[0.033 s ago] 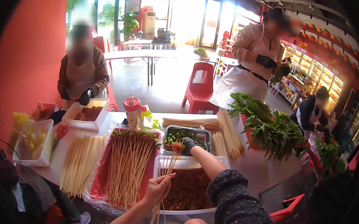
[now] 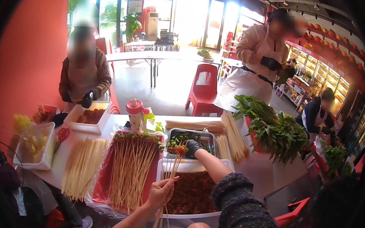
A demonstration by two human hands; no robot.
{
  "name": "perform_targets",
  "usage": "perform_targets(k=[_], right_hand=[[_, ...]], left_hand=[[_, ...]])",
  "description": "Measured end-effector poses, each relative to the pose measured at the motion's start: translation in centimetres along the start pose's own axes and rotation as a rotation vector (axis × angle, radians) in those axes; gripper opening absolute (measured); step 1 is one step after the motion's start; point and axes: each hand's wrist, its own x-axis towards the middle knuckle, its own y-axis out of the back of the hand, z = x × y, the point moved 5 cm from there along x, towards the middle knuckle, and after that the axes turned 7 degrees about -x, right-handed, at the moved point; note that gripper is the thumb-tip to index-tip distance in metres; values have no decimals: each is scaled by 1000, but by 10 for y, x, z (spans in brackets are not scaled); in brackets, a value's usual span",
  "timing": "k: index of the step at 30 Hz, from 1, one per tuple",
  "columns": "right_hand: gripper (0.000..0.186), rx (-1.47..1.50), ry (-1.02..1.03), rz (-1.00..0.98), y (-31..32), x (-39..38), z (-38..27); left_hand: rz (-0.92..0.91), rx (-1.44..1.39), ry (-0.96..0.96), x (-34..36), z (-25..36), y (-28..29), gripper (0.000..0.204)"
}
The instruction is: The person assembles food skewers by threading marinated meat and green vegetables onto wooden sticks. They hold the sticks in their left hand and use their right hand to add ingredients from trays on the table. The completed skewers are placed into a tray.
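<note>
A bundle of thin bamboo skewers [image 2: 166, 184] is gripped upright by the bare left hand [image 2: 159, 193], fingers closed around it, above the white tub of reddish meat [image 2: 190, 189]. The black-gloved right hand [image 2: 194, 146], unchanged since a moment ago, is pinching pieces at the steel tray of green vegetables [image 2: 189, 138].

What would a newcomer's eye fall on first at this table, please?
Probably the red tray of loaded skewers at the centre, with bare sticks fanned out on its left. Next, the left hand holding a bundle of skewers over the white tub, and the black-gloved right hand at the metal tray.
</note>
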Motion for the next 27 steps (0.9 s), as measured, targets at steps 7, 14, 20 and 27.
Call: perform_targets(k=[7,14,20,27], right_hand=[[31,1306,-484,20,131,-99,-22],[26,1779,-316,382,167,-174,-78],[21,1932,-344,350,148,-176,-73],[20,1944,-336,239,156,-181,-78]], left_hand=[[-16,-54,15,4,-2,-13,32],[-116,90,-6,3,-2,-16,29],[-186,161,44,1,-2,-22,28],[-198,174,69,3,-5,-21,28]])
